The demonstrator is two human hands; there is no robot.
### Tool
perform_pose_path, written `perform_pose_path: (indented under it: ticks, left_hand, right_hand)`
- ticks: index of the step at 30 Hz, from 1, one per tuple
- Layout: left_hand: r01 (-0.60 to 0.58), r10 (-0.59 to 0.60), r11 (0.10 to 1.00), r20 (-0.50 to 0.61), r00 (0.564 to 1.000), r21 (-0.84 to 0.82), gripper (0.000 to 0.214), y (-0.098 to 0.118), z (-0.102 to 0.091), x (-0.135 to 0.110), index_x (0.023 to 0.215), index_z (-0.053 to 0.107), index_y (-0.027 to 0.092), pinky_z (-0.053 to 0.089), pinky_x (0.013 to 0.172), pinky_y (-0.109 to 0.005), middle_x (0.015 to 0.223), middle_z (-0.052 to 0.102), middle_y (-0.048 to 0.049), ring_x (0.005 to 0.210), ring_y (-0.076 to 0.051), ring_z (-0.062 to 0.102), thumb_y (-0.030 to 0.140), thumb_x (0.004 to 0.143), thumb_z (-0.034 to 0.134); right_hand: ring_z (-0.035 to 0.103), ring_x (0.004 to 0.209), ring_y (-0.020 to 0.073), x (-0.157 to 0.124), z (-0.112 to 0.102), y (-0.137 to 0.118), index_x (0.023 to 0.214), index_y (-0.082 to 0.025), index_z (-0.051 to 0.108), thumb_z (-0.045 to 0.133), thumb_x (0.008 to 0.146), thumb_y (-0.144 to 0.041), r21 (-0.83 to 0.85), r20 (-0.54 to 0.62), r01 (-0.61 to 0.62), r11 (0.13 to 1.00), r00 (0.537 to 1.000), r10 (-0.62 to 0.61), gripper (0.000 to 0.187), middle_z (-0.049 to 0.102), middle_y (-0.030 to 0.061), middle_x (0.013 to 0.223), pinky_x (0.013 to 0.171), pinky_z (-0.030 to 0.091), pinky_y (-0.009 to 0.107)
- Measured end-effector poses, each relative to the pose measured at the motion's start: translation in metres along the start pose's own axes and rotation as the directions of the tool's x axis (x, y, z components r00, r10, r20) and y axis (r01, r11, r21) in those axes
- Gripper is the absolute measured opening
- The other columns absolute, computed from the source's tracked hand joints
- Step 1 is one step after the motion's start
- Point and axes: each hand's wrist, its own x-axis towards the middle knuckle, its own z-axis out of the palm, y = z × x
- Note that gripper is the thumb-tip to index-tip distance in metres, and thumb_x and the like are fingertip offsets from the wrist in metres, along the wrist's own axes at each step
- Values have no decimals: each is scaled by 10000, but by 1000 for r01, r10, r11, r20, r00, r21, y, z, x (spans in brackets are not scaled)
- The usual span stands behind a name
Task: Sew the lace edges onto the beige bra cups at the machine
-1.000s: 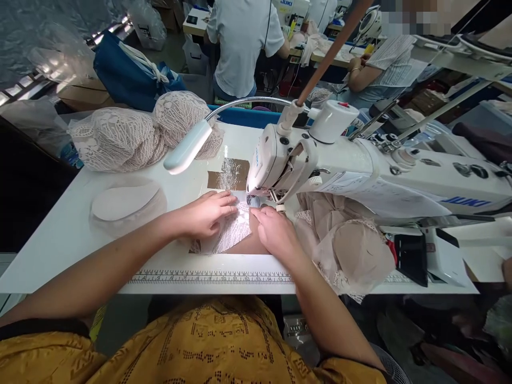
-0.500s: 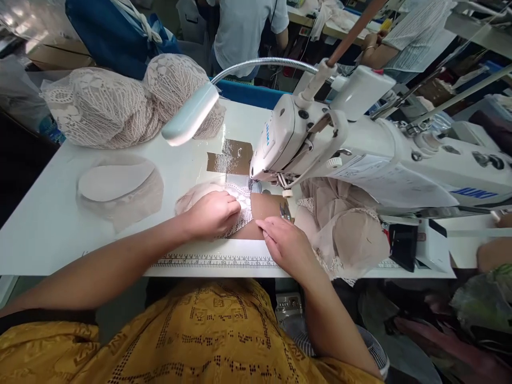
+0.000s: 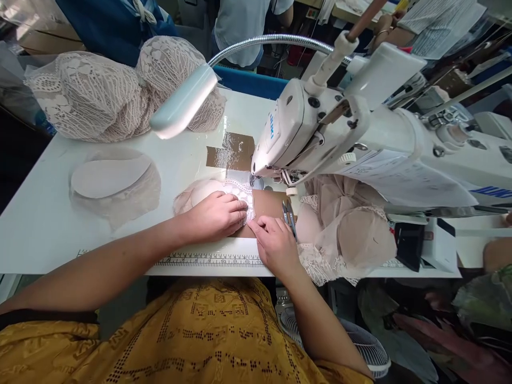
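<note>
A beige bra cup with white lace trim point(image 3: 202, 191) lies on the white table point(image 3: 40, 234), just in front of the needle of a white sewing machine point(image 3: 304, 122). My left hand point(image 3: 216, 216) rests on the cup with its fingers curled over the lace edge, gripping it. Touching it on the right, my right hand point(image 3: 274, 242) is closed around small thread snips point(image 3: 288, 216), whose blades stick out toward the machine. Both hands sit on a brown patch point(image 3: 266, 202) of the table beside the needle plate.
A gooseneck lamp point(image 3: 184, 106) hangs over the table. Lace cups are piled at the back left point(image 3: 100, 96), with flat foam pads point(image 3: 110, 176) in front of them. More beige cups point(image 3: 352, 234) and a black device point(image 3: 404, 245) lie to the right. A ruler strip point(image 3: 208, 260) runs along the front edge. Other people work behind point(image 3: 240, 21).
The cup has slid left and out from under the presser foot, with my left hand on it. My right hand drew back from the needle and now holds snips.
</note>
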Motion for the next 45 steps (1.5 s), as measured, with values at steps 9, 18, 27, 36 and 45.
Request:
perform_pose_path:
  ticks: [9, 18, 27, 36, 45]
  left_hand:
    - [4, -8, 997, 54, 998, 72, 327, 8, 2, -2, 1178, 623, 143, 428, 813, -399, 1217, 620, -129, 968, -252, 578, 326, 949, 480]
    - [56, -61, 995, 62, 996, 79, 321, 14, 6, -1, 1154, 622, 141, 408, 783, -375, 1174, 618, -123, 962, -253, 552, 324, 950, 456]
    - [60, -64, 996, 50, 997, 73, 315, 15, 7, -2, 1156, 620, 136, 424, 807, -387, 1170, 611, -136, 975, -261, 550, 312, 931, 488]
    - [75, -75, 997, -48, 996, 5, 326, 6, 1, 1, 1134, 643, 114, 494, 814, -375, 1200, 624, -151, 983, -245, 570, 280, 980, 407]
    - [51, -77, 969, 99, 992, 241, 341, -9, 3, 15, 1135, 657, 76, 489, 776, -374, 1280, 604, -161, 843, -222, 581, 154, 939, 389]
  right_hand:
    - [457, 855, 205, 0, 0, 1, 1239, -203, 616, 430, 904, -108, 29, 37, -26, 999, 999, 25, 395, 619, 64, 953, 766, 348, 314]
    - [465, 851, 201, -1, 1, 3, 1211, -201, 636, 442, 893, -94, 61, 23, -29, 998, 999, 28, 388, 633, 61, 961, 774, 361, 311]
    - [505, 865, 204, -1, 3, 6, 1255, -174, 609, 384, 926, -106, 81, -27, -76, 994, 997, 78, 405, 632, 87, 1002, 771, 393, 323]
    - [495, 834, 206, 11, -1, 4, 1242, -182, 616, 407, 876, -52, -13, 91, -91, 996, 992, 92, 441, 594, 81, 910, 727, 383, 314]
    - [492, 802, 196, 10, 1, 2, 1200, -174, 634, 396, 907, -64, -25, 39, -90, 996, 995, 91, 393, 592, 74, 880, 700, 372, 295]
